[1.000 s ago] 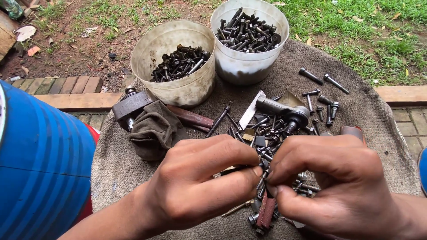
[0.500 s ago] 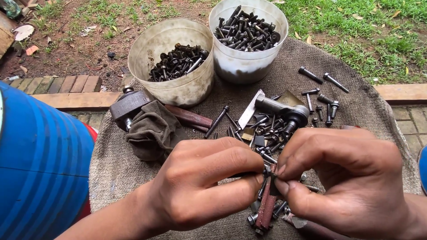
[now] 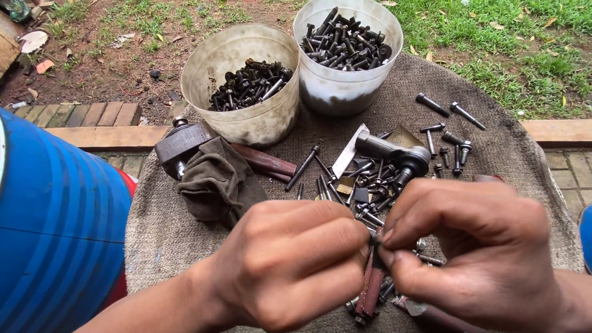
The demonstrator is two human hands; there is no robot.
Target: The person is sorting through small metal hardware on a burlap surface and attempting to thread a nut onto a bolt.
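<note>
Outdoor desk [image 3: 185, 234] draped in grey cloth, two bolt-filled tubs [image 3: 246, 86] behind. My left hand [image 3: 290, 265] and right hand [image 3: 475, 246] pinch one small bolt [image 3: 374, 237] between fingertips. Since a second ago they have closed tighter together, hiding it.

Can't really make out what's pinched between the left hand [image 3: 290, 265] and right hand [image 3: 475, 246], it's tiny and buried under the fingertips. Both hands also cover the lower part of the bolt pile [image 3: 370, 185] on the table [image 3: 160, 234]. The blue drum [image 3: 55, 228] is cut off at the left edge, and the white bucket [image 3: 345, 86] loses its far rim at the top.
</note>
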